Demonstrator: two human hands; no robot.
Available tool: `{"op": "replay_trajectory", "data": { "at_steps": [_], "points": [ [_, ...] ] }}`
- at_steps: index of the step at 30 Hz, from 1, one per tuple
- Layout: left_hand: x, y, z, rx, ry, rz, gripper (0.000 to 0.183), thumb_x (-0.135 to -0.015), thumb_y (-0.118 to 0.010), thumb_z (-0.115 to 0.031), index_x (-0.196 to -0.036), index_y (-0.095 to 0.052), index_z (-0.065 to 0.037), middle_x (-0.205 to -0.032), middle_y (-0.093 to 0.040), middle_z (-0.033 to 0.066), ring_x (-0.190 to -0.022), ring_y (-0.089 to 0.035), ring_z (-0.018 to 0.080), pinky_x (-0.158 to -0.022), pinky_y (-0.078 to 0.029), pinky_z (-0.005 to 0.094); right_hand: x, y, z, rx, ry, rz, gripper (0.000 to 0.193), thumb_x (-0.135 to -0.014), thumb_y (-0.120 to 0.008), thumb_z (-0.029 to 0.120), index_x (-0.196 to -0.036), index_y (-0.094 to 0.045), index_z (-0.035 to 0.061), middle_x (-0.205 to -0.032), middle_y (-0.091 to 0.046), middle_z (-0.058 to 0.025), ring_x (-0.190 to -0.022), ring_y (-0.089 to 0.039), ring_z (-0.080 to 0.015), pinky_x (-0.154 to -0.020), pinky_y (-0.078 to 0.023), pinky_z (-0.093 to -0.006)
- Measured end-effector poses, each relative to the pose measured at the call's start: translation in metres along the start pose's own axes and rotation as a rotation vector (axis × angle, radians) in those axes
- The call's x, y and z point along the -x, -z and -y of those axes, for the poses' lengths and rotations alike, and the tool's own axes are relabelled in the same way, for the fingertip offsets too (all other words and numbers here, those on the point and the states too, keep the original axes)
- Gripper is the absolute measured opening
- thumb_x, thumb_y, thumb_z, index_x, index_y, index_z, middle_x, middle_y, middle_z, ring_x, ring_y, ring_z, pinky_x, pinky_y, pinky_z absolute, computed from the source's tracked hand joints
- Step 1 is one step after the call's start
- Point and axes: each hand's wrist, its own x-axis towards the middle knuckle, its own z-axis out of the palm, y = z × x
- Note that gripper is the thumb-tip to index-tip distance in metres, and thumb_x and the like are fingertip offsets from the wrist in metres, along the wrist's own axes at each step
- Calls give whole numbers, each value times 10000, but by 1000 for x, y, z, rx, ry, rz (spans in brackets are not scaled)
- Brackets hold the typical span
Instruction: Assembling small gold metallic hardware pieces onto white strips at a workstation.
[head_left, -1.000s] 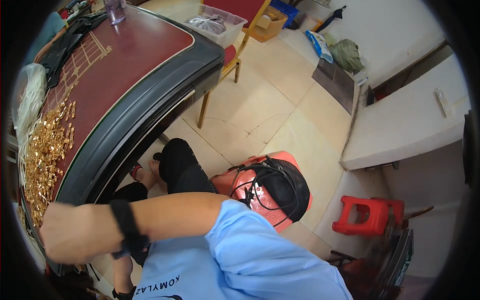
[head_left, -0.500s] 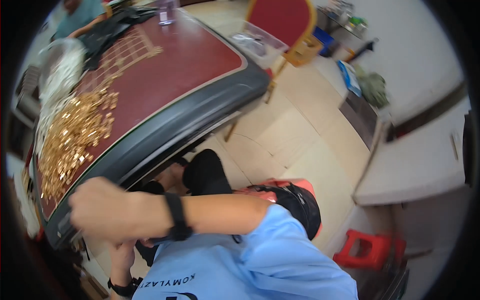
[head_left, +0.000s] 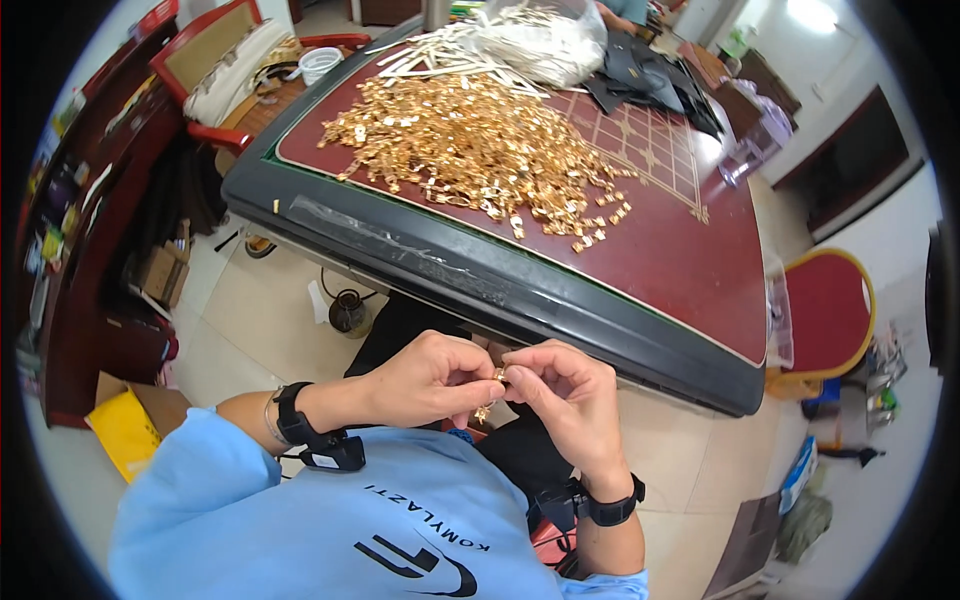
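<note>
In front of my chest, my left hand (head_left: pixel 432 382) and my right hand (head_left: pixel 570 395) meet fingertip to fingertip. Both pinch a small gold-coloured metal piece (head_left: pixel 500 374), mostly covered by the fingers. A second shiny gold bit (head_left: pixel 482 412) hangs just under the left fingers; whether it is joined to the first I cannot tell. Beyond the hands, a wide heap of similar small gold metal pieces (head_left: pixel 470 150) lies on the dark red tabletop (head_left: pixel 665 265).
The table's thick black padded edge (head_left: pixel 480 290) runs between my hands and the heap. White strips (head_left: pixel 440 50), a clear plastic bag (head_left: pixel 550 45) and black sheets (head_left: pixel 645 80) lie behind the heap. A purple-tinted clear container (head_left: pixel 745 155) stands right; a red-armed chair (head_left: pixel 215 60) is left.
My view has swung left, bringing the whole heap into the upper middle. My right arm, earlier stretched across leftward and blurred, is now drawn back, and both hands meet at the gold piece.
</note>
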Motion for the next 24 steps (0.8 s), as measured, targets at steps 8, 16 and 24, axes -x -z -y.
{"op": "replay_trajectory", "data": {
  "at_steps": [8, 16, 24],
  "points": [
    [0, 17, -7, 308, 144, 49, 230, -954, -604, -166, -790, -629, -7, -690, -643, 47, -547, -640, 102, -499, -483, 215, -11, -24, 9, 602, 519, -113, 89, -781, -693, -38, -840, -630, -18, -839, -666, -94, -672, -645, -160, -630, -526, -276],
    [11, 14, 2, 228, -42, -47, 168, -965, -596, -138, -944, -649, 20, -751, -652, 38, -646, -672, 110, -564, -526, 228, -12, -35, 6, 552, 477, -219, 121, -783, -674, -88, -871, -629, -20, -865, -660, -105, -693, -638, -171, -613, -520, -258],
    [18, 23, -1, 286, 100, -10, 123, -935, -613, -103, -931, -651, 14, -747, -653, 60, -601, -645, 104, -530, -493, 225, -20, -17, 28, 855, 737, 202, 229, -696, -715, -15, -914, -661, 30, -982, -625, -114, -765, -616, -253, -628, -513, -336]
  ]
}}
